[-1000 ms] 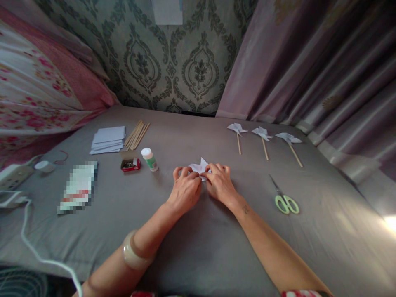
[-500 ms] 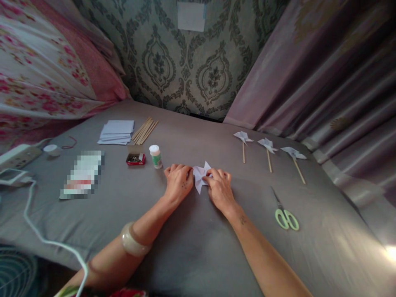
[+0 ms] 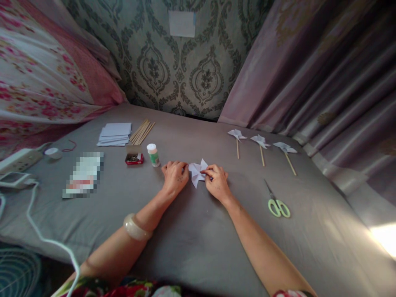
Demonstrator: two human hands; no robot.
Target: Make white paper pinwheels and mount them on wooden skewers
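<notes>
Workpiece: I have a white paper pinwheel (image 3: pixel 196 173) lying on the grey cloth (image 3: pixel 198 247), between the two hands; its points spread outward, and no stick shows on it.
Right hand: I read the right hand (image 3: pixel 217 183) at the pinwheel's right side, thumb and index fingers closed in a pinch at its centre.
Left hand: I read the left hand (image 3: pixel 175 178) at the pinwheel's left point, fingers curled; I cannot tell whether they grip the paper.
Left forearm: carries a pale bangle (image 3: pixel 134 229).
Mounted pinwheels: I count three stick pinwheels (image 3: pixel 260 141) in a row, beyond and to the right of the right hand.
Scissors: green-handled scissors (image 3: pixel 272 197) lie to the right of the right hand, blades pointing away from me.
Bottle: a white-capped bottle (image 3: pixel 153 155) stands upright near the left hand.
Box: an open red box (image 3: pixel 134 159) sits just left of the bottle, small metallic pieces inside.
Stock: wooden sticks (image 3: pixel 142 133) lie beside a paper stack (image 3: pixel 115 134), behind the box.
Far left: I see a pixelated packet (image 3: pixel 84 175), a power strip (image 3: pixel 20 161) and a white cable (image 3: pixel 46 240).
</notes>
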